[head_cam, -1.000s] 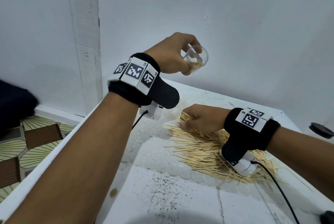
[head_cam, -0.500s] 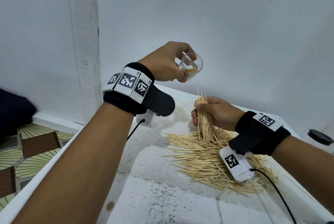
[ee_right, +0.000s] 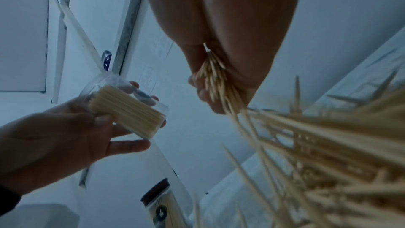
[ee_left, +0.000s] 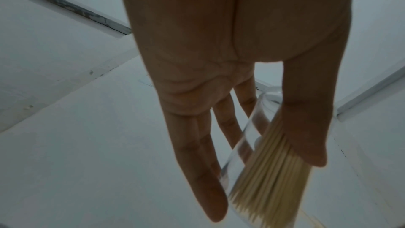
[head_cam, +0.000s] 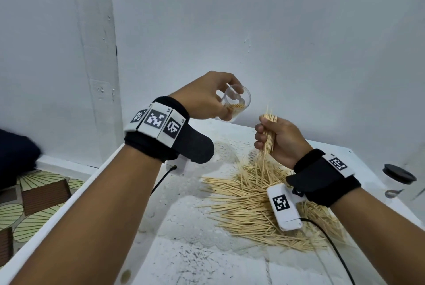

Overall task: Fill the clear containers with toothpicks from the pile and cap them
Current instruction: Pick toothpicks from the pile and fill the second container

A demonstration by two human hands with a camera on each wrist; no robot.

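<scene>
My left hand (head_cam: 202,98) is raised above the desk's far edge, fingers and thumb curled round a clear jar (head_cam: 236,103). The jar is tilted, mouth toward the right hand, partly filled with toothpicks. In the left wrist view the thumb (ee_left: 306,127) presses the jar wall while the fingers (ee_left: 197,153) lie long behind it.

My right hand (head_cam: 279,139) is closed in a fist on an upright bundle (head_cam: 268,132); its tips stick out above the fist and its lower ends trail down. The bundle is just beside the jar mouth, not in it. In the right wrist view the fingertips (ee_right: 203,93) are wrapped tight round the sticks.

The pile (head_cam: 253,202) is spread loose on the white desk (head_cam: 207,261), under and in front of the right wrist. A capped jar (head_cam: 399,179) with a dark lid stands near the desk's right edge.

White walls rise behind. Patterned floor tiles (head_cam: 41,195) show beyond the left edge.
</scene>
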